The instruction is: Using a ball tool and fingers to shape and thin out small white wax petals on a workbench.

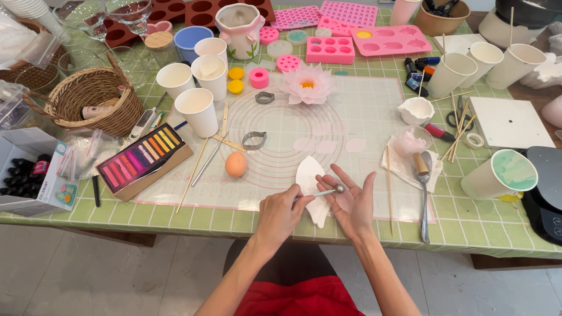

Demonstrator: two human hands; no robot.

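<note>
Surface: green-checked cloth covers the counter (480,228), with a translucent silicone work mat (357,117) printed with pink rings laid on it.
Left hand: the left hand (280,213) is at the counter's near edge, its fingers pinched narrow on the handle of a slim ball-tipped metal modelling tool (328,191).
Right hand: the right hand (353,201) lies palm up just beside it, fingers spread wide, with the tool's ball resting on the palm.
Petal: a white teardrop-shaped wax petal (308,186) lies between the hands, partly under the right hand's fingers and partly on the mat.
Nearby: a brown egg (236,164) sits on the mat to the left; a metal spoon (424,193) lies on a white tissue to the right.
Left side: an open box of coloured pastel sticks (140,159) lies near a woven wicker basket (96,99).
Middle: a finished pale pink wax lotus flower (308,83) stands beyond the rings.
Far edge: pink silicone moulds (391,40) and white paper cups (199,111) line the back.
</note>
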